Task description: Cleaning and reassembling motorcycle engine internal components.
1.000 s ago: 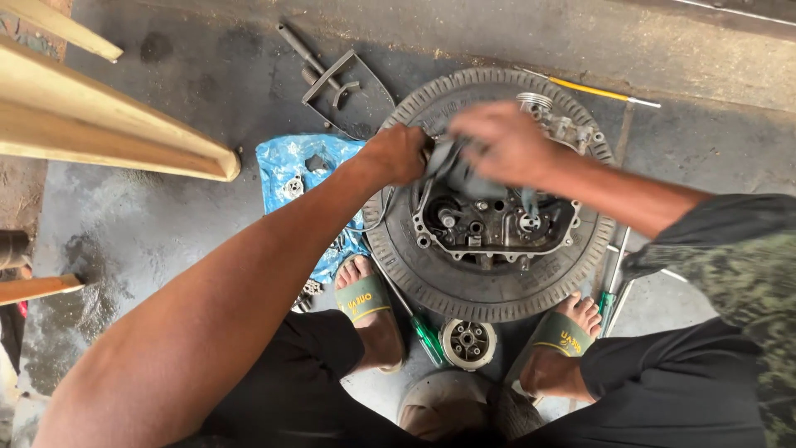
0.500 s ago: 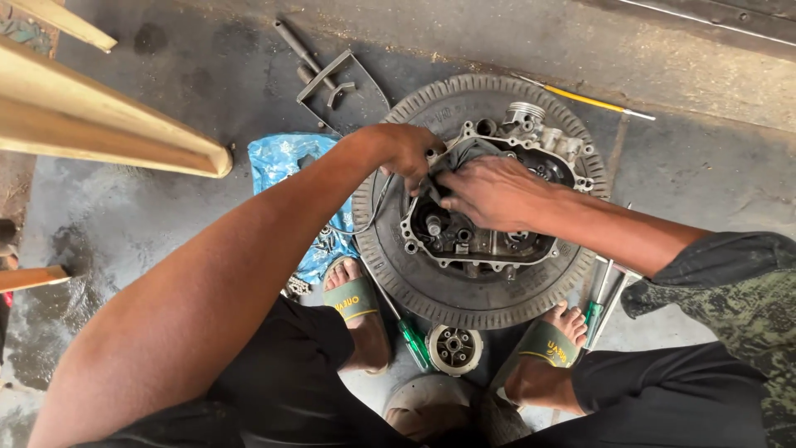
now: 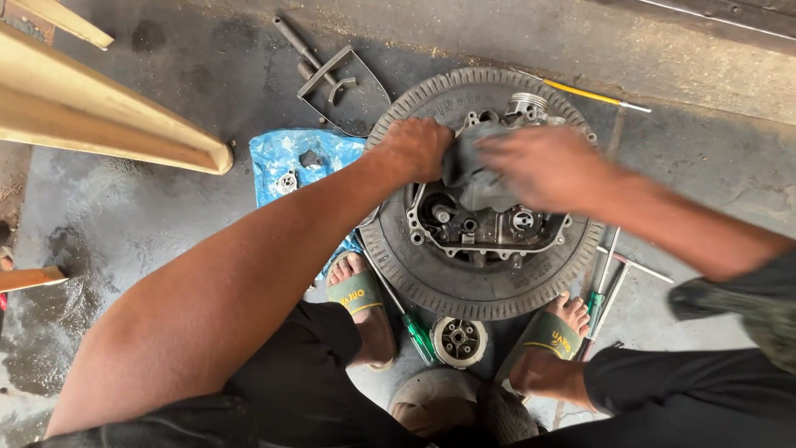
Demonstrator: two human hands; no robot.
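A grey engine case (image 3: 485, 228) lies open inside a black tyre (image 3: 431, 274) flat on the concrete floor. My left hand (image 3: 419, 148) grips the case's upper left edge. My right hand (image 3: 543, 166), blurred with motion, presses a dark grey rag (image 3: 477, 178) onto the top of the case. Gears and shafts show in the lower half of the case. My feet in green sandals rest against the tyre's near rim.
A blue plastic sheet (image 3: 294, 162) with small metal parts lies left of the tyre. A metal puller tool (image 3: 332, 79) lies behind it. A round clutch part (image 3: 458, 340) and green-handled screwdrivers (image 3: 419, 336) lie near my feet. A yellow-handled rod (image 3: 593, 95) and wooden beams (image 3: 99, 116) are nearby.
My right hand has moved up and right across the case with the rag. My left hand stays on the case's edge. The view has shifted slightly.
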